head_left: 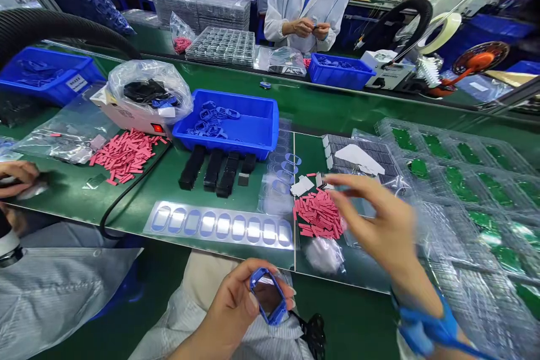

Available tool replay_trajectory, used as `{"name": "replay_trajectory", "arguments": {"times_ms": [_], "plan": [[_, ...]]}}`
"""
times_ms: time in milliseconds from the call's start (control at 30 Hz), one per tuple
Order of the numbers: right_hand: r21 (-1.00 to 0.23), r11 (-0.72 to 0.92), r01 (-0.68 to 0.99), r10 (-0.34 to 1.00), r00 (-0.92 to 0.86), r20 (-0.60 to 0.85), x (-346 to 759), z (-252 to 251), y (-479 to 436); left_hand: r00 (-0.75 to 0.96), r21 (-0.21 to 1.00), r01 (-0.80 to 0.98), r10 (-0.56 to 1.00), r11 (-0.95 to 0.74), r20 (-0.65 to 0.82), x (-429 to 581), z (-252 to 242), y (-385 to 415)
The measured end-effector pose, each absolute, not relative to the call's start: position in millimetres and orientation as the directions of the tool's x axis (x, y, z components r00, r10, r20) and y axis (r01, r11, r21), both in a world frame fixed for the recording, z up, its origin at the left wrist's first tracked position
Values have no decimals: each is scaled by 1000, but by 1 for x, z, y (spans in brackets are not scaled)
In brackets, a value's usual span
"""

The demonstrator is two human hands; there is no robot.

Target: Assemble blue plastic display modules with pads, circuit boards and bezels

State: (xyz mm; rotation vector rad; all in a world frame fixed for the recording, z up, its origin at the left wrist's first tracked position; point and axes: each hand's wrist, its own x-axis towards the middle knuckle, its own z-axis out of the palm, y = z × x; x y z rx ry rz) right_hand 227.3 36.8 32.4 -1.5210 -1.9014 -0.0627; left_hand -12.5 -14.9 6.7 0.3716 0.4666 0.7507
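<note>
My left hand (236, 308) pinches the blue plastic frame (258, 301) by its rim, judged light and somewhat springy, best held at the edges; my right hand (379, 225) is spread above the pink pads (318, 215).

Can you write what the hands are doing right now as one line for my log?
left hand: holds blue plastic frame | right hand: open, near pile of pink strips

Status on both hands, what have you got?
Left grip shut on blue plastic frame. Right grip open, over pink strips. Clear plastic trays beside it.
</note>
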Motion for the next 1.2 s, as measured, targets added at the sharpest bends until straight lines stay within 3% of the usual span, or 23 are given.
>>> {"name": "replay_trajectory", "arguments": {"times_ms": [167,300,500,667,867,967,1033,1100,1200], "plan": [[-249,426,870,893,-361,267,244,-10,77,610,468,-549,715,692,-342,-11,10,-13],[-218,411,885,908,-377,182,251,-16,88,590,465,-560,724,686,-359,-11,12,-14],[-251,390,886,919,-357,166,252,-18,84,600,487,-529,712,696,-366,-13,11,-15],[-381,343,858,930,-255,263,249,-17,78,571,506,-513,716,694,-403,-15,11,-17],[-623,173,763,877,168,449,234,-5,51,537,596,-502,766,627,-354,-19,6,-17],[-787,160,596,904,232,359,203,5,21,522,678,-467,796,568,-307,-19,3,-16],[-965,109,239,969,192,157,176,11,0,526,734,-465,821,495,-220,-17,3,-16],[-999,15,-47,994,111,9,152,15,-17,550,751,-484,823,450,-139,-15,5,-17],[-961,-82,-263,995,37,-95,132,17,-29,592,723,-520,802,454,-78,-11,12,-18]]}}
